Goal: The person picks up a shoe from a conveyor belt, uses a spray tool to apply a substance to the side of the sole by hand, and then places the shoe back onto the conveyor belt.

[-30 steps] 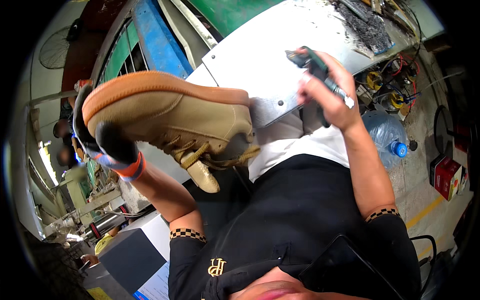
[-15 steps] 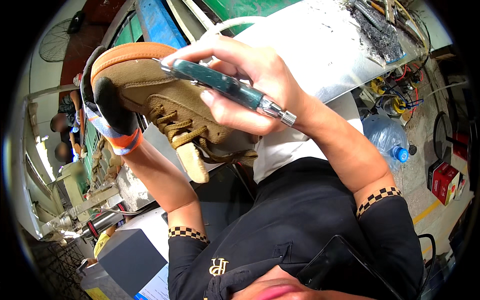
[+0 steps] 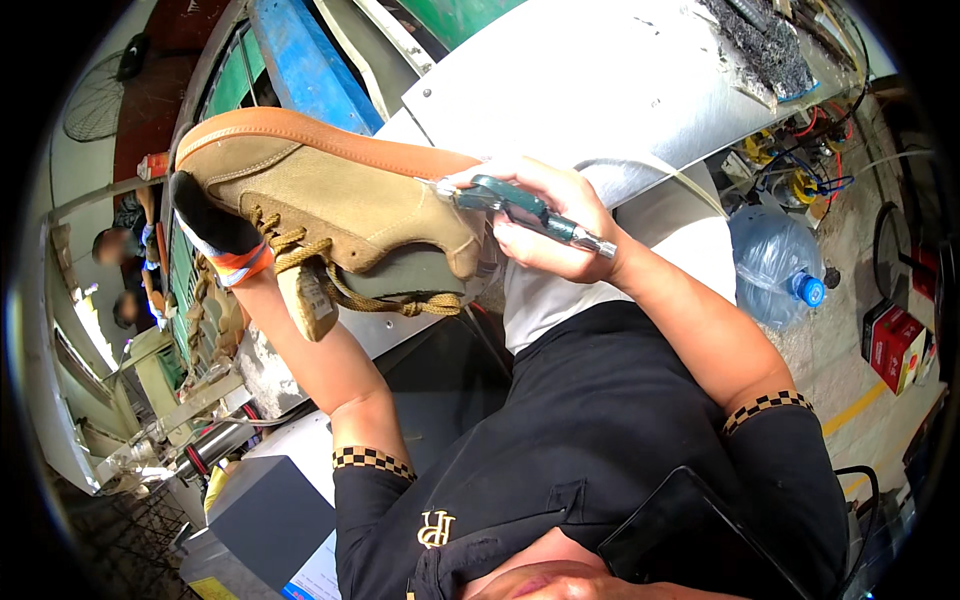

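A tan lace-up shoe (image 3: pixel 370 200) with an orange-brown sole edge (image 3: pixel 330 135) lies on its side in the air, toe to the left. My left hand (image 3: pixel 212 220), in a black-palmed glove with an orange cuff, is closed around its toe, the thumb on the upper. In my bare right hand (image 3: pixel 565 205) is a dark green pen-shaped tool (image 3: pixel 510 203) with metal ends. Its tip is by the heel, close to the seam between sole and upper; I cannot tell whether it touches. Brown laces (image 3: pixel 390 303) and the tongue (image 3: pixel 305 300) hang below.
A white tabletop (image 3: pixel 540 90) spans the far side, with dark residue and tools (image 3: pixel 765 50) at its right end. A pale hose (image 3: pixel 680 175) curves near my right forearm. A large clear bottle (image 3: pixel 775 260) and a red box (image 3: pixel 890 345) are at right; people are far left.
The tool tip has gone from the toe end along the sole seam to the heel. My right hand has moved right and down, and the shoe has turned so more of its side shows.
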A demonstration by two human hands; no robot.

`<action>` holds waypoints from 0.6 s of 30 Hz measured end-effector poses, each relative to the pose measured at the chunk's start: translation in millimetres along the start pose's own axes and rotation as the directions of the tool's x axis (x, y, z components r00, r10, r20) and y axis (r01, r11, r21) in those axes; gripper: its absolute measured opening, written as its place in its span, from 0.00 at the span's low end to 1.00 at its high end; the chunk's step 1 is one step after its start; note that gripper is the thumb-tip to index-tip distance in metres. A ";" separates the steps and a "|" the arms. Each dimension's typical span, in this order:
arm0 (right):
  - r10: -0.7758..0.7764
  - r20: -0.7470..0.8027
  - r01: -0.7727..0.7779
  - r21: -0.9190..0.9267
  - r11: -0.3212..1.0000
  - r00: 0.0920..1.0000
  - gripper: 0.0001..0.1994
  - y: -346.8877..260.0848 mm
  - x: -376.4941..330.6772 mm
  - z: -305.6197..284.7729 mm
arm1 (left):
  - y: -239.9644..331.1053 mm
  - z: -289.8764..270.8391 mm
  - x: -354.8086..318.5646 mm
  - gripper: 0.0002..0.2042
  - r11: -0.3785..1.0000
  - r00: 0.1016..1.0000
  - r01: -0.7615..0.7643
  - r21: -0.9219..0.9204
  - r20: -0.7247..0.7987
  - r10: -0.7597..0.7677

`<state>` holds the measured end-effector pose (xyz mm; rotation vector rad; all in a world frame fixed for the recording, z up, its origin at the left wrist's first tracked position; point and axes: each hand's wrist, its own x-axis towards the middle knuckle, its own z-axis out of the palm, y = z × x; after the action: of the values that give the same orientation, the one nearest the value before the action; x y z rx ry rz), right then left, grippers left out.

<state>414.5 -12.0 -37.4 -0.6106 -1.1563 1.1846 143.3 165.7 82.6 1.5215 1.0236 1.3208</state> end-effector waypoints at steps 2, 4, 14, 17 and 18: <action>0.179 -0.004 -0.178 0.104 0.979 0.984 0.23 -2.7 -11.9 -8.0 | -19.1 -5.7 2.6 0.31 0.981 0.987 0.158 -0.112 0.023 -0.156; 0.272 0.025 -0.271 0.208 0.940 0.962 0.23 -8.7 -16.9 -6.2 | -22.3 -42.3 -6.0 0.32 0.934 0.965 0.248 -0.257 0.145 -0.216; 0.332 -0.138 -0.298 0.224 0.928 0.933 0.22 9.4 -17.7 10.3 | -33.8 -23.0 -105.5 0.28 0.907 0.937 0.241 -0.346 -0.162 -0.311; 0.339 -0.180 -0.304 0.195 0.932 0.923 0.21 16.1 -11.8 19.2 | -61.5 -67.3 -118.0 0.24 0.952 0.951 0.306 0.008 0.031 -0.306; 0.350 -0.195 -0.317 0.184 0.931 0.916 0.21 18.7 -9.6 22.4 | -70.8 -82.0 -134.3 0.25 0.932 0.930 0.361 -0.042 -0.057 -0.363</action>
<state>387.1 -19.2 -49.3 -0.8281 -0.7810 1.4370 44.3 66.4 -18.0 1.2005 1.2506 1.1212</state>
